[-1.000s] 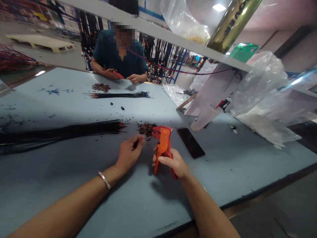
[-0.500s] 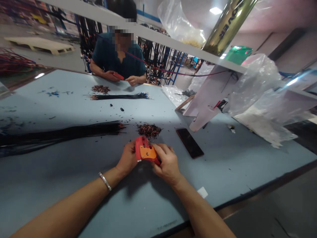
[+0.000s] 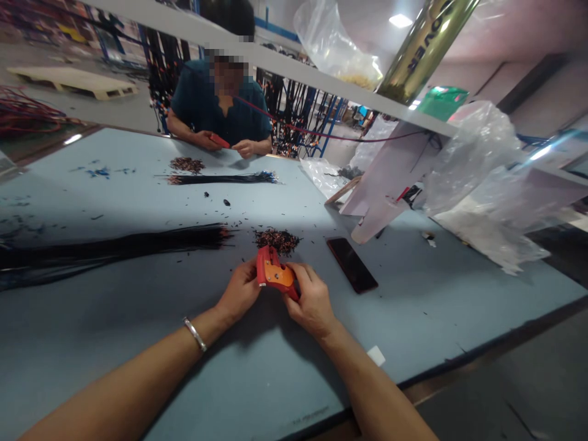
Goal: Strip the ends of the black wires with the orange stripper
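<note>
My right hand [image 3: 312, 301] is closed round the handle of a red and orange wire stripper [image 3: 279, 275], whose head points up and to the left. At the left side of that head is my left hand [image 3: 241, 289], its fingers bent together and partly hidden behind the tool. What they pinch does not show. Just beyond the tool lies a pile of short copper and black wire scraps [image 3: 278, 240]. To the left, a long bundle of black wires [image 3: 138, 244] stretches along the table with its stripped ends toward the scraps.
A phone [image 3: 351, 264] lies right of my right hand. Across the table [image 3: 220, 386], a person [image 3: 220, 110] holds a red tool near a second wire bundle [image 3: 220, 179] and scrap pile [image 3: 187, 165]. A white post [image 3: 390, 184] and plastic bags [image 3: 496, 214] stand at the right.
The wire stripper has shifted slightly to the right and tilted a little. My left hand has moved right with it, while my right hand stays wrapped round the handle.
</note>
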Available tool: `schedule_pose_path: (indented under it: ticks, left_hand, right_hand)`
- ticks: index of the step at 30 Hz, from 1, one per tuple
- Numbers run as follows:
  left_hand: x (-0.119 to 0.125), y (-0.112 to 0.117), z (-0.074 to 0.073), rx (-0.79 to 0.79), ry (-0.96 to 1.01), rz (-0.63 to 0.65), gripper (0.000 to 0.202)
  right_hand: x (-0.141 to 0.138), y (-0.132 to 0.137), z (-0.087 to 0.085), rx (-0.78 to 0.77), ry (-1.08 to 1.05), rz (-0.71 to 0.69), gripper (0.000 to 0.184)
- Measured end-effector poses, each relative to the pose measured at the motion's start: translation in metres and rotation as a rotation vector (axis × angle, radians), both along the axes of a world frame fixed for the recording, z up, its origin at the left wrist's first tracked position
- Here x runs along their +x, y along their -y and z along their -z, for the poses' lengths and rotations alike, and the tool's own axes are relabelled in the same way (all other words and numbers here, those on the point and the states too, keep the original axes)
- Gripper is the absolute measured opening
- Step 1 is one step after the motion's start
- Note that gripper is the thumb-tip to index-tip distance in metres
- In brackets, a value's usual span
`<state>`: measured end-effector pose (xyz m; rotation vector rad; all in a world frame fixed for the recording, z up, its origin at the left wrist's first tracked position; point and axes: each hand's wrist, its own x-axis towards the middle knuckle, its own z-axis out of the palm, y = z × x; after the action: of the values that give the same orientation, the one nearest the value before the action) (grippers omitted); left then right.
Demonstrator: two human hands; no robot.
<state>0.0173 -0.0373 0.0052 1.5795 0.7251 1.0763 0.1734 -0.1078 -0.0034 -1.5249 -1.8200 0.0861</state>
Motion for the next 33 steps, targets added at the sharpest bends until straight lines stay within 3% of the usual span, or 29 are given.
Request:
schedule_pose_path:
  ticks: [8, 16, 20, 25, 33]
  left_hand:
    - [-0.001, -0.001, 0.004, -0.057, -0.053, -0.012, 0.021]
    - [0.003, -0.004, 0.004, -0.161, -0.005, 0.002, 0.018]
    - [0.006, -0.004, 0.006, -0.213, 0.053, 0.005, 0.017]
    - [0.009, -0.003, 0.006, -0.260, 0.097, 0.024, 0.031]
    - [0.011, -0.004, 0.003, -0.213, 0.067, -0.011, 0.024]
  right_hand:
    - [0.002, -0.007, 0.000, 0.027, 0.027, 0.015, 0.040]
    - [0.006, -0.016, -0.001, 0.028, 0.191, 0.045, 0.032]
    - [0.006, -0.019, 0.000, -0.031, 0.282, 0.113, 0.023]
    - [0.003, -0.020, -0.004, -0.144, 0.360, 0.175, 0.017]
    - [0.001, -0.022, -0.011, -0.271, 0.375, 0.195, 0.015]
